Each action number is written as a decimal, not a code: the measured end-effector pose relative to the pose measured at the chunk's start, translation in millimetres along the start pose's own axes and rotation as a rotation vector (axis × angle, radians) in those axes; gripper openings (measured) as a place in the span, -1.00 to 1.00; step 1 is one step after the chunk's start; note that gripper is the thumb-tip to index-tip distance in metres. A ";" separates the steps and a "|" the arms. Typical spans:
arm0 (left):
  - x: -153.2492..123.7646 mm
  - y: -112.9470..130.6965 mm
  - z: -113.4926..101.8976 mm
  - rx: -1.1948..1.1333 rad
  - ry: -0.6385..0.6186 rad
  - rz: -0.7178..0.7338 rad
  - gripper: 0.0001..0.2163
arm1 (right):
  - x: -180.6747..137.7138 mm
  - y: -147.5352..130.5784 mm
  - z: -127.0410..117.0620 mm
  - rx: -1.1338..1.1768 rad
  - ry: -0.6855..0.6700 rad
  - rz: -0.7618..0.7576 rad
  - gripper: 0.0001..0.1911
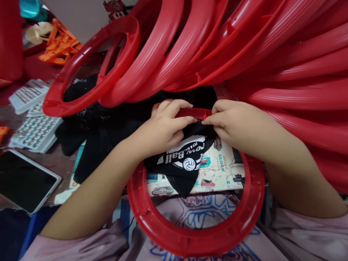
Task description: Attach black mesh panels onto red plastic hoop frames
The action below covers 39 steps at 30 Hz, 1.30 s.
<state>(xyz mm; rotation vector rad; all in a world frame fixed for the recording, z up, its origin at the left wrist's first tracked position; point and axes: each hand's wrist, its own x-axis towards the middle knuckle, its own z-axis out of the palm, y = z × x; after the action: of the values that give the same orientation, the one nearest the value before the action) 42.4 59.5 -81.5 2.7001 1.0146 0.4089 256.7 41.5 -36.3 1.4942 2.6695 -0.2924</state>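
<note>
White lettering on the black mesh net (187,159), centre frame, reads "POW Ball", upside down to the camera, with a round ball emblem just below it. A smaller line just above it appears to begin "FLY"; the rest is lost in a fold. To the right, seen through the red hoop (195,235), a printed sheet (220,174) carries the word "GLOCK", turned sideways; its other labels are too small to read. A red emblem (115,8) at top centre and the blue print on the shirt (201,214) are illegible.

Even indoor light, soft shadows, edges bowed (wide lens), slight blur
</note>
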 end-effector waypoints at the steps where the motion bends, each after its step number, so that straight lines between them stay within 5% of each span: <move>1: -0.2 0.1 0.2 0.000 0.004 -0.003 -0.61 | -0.1 -0.1 0.2 0.007 -0.002 0.001 -0.69; 9: 0.0 -1.2 -0.9 0.003 -0.015 0.012 -0.66 | -1.1 -0.6 0.8 0.063 0.008 0.006 -0.66; 14: 1.1 -1.3 -6.0 -0.004 -0.007 -0.098 -0.66 | -12.6 -4.7 -8.1 0.115 0.063 0.000 -0.72; 19: 1.3 1.8 -3.8 0.027 0.091 -0.184 -0.68 | -20.4 -19.4 1.5 -0.093 -0.110 -0.077 -0.78; 25: -0.7 12.0 -2.0 0.112 0.103 -0.345 -0.66 | -7.3 -27.1 18.1 -0.160 -0.159 0.133 -0.75; 35: -15.6 14.9 -29.1 0.337 0.023 -0.382 -0.63 | -0.2 -20.6 10.6 0.262 0.075 0.108 -0.75; 39: -18.3 17.7 -36.2 0.364 -0.019 -0.416 -0.68 | -2.5 -12.5 3.6 0.428 0.151 -0.058 -0.59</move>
<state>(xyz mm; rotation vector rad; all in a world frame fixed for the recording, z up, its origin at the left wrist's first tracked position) 27.7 38.3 -45.5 2.6693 1.7414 0.1267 247.2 32.3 -37.8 1.5957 2.9049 -0.8331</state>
